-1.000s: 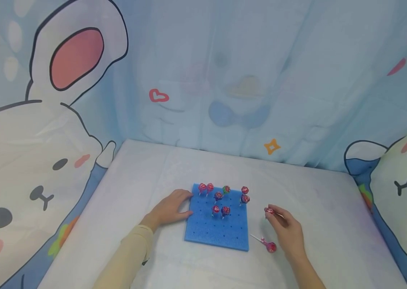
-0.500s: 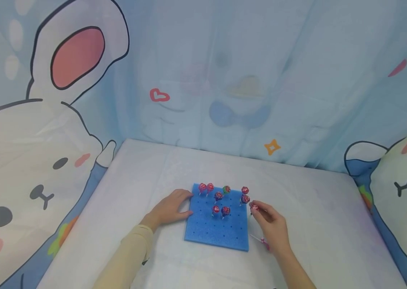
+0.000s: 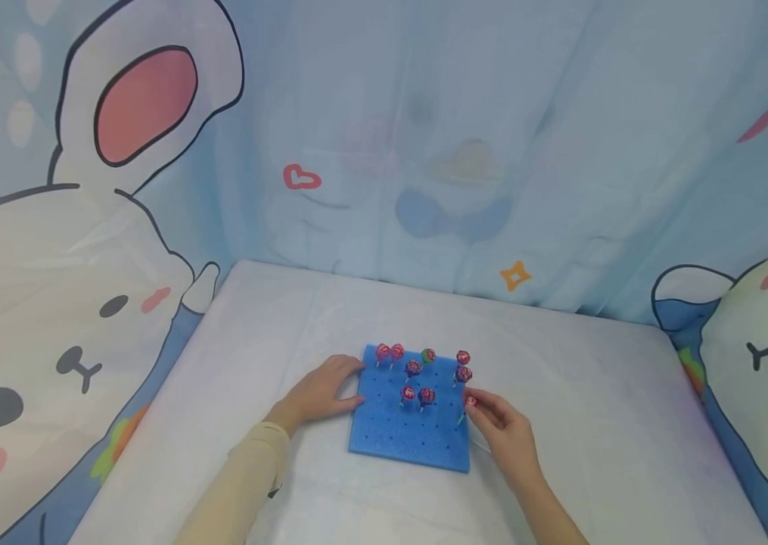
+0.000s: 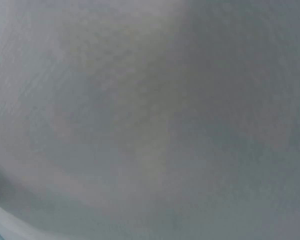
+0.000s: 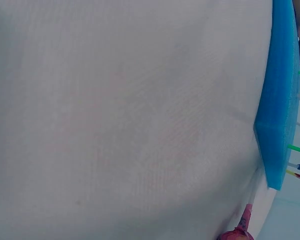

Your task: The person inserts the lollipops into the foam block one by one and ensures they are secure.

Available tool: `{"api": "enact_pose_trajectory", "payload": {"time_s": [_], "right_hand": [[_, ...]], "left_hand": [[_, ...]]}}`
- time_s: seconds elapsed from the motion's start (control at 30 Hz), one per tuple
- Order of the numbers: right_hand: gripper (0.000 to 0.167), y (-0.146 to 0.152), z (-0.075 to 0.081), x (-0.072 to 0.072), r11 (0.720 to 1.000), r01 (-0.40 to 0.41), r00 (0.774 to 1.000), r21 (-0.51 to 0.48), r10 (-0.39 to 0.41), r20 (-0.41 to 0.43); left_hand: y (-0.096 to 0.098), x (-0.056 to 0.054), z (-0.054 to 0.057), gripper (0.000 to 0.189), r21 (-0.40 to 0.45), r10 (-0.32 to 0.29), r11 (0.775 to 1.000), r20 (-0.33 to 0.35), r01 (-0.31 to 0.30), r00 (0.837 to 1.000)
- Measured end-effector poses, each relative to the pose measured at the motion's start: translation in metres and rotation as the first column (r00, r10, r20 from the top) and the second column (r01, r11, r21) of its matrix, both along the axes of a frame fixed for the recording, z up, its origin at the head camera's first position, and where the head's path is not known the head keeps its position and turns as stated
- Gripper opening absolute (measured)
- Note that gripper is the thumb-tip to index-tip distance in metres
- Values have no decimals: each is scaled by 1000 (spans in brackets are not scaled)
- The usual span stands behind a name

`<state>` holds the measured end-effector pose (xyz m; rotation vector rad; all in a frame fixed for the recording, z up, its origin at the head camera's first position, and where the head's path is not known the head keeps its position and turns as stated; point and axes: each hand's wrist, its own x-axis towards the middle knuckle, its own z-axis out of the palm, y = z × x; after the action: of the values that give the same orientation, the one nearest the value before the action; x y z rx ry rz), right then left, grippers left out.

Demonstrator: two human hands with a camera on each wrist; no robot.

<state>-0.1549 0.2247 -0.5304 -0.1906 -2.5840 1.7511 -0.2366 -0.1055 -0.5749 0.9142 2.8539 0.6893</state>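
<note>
A blue foam board (image 3: 397,439) with rows of small holes lies on the table. Several wrapped lollipops stand in it, among them a green-and-red lollipop (image 3: 428,355) at the back. My right hand (image 3: 509,439) pinches another lollipop (image 3: 471,402) by its red head over the board's right edge. Its green stick points down at the board; whether the tip is in a hole I cannot tell. My left hand (image 3: 318,390) rests against the board's left edge, thumb and fingers spread. In the right wrist view, a pink-wrapped lollipop (image 5: 237,232) lies beside the board.
A white cloth (image 3: 275,325) covers the table around the board. Behind it hangs a light blue curtain (image 3: 356,227) with cartoon prints, and similar printed sheets stand at both sides. The left wrist view shows only a blurred pale surface.
My right hand has moved left with the lollipop, from beside the board to its right edge. It now mostly covers the lollipop lying on the table. My left hand has stayed in place.
</note>
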Motion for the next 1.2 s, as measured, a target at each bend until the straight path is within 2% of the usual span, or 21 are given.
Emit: {"api": "enact_pose_trajectory", "payload": {"time_s": [0.63,0.9,1.2], "right_hand": [[39,-1,-8,6,999,-16,998,-37,19,62],[37,1,-16,6,1000,-24,996,-2,24,91],[41,2,-18,6,999,-34,994,12,33,107]], "left_hand": [[0,0,1,64,15,1,1000,-5,-1,1000],[1,1,2,65,9,13,1000,4,-13,1000],[1,1,1,65,4,9,1000,9,-9,1000]]}}
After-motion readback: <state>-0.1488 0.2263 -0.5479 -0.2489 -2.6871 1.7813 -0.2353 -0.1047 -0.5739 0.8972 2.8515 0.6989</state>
